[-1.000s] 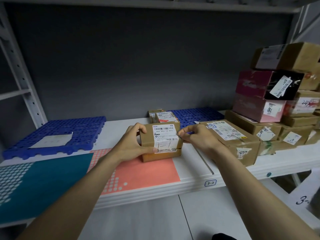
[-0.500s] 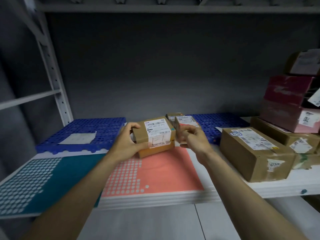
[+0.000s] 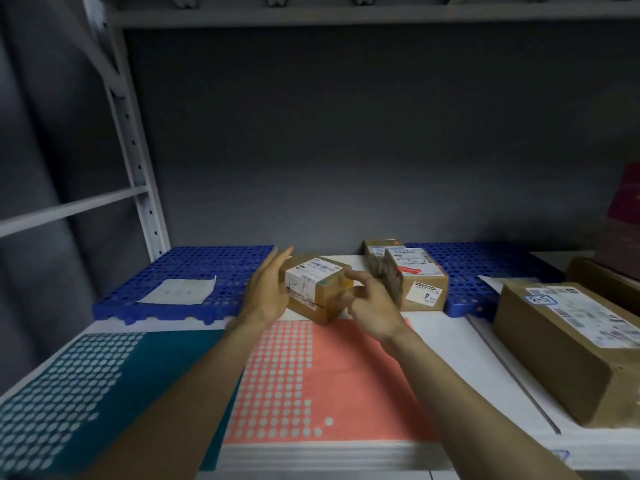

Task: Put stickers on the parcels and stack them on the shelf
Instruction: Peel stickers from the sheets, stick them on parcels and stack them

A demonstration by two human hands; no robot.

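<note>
A small brown parcel [image 3: 317, 289] with a white label wrapped over its top and front sits on the shelf [image 3: 450, 344], at the far edge of the pink dotted mat [image 3: 332, 382]. My left hand [image 3: 268, 289] is at the parcel's left side with fingers straight, at or just off the cardboard. My right hand [image 3: 369, 304] hovers at the parcel's right side, fingers loosely spread and holding nothing.
Two more labelled parcels [image 3: 412, 278] stand just behind to the right. A larger box [image 3: 568, 344] lies at the right edge. Blue perforated pallets [image 3: 180, 271] line the back, the left one with a white paper sheet [image 3: 180, 291]. A teal mat [image 3: 104, 386] lies left.
Both hands have let go of the small parcel, which now rests further back on the shelf. My view has swung left, so the parcel stack at right is mostly out of frame.
</note>
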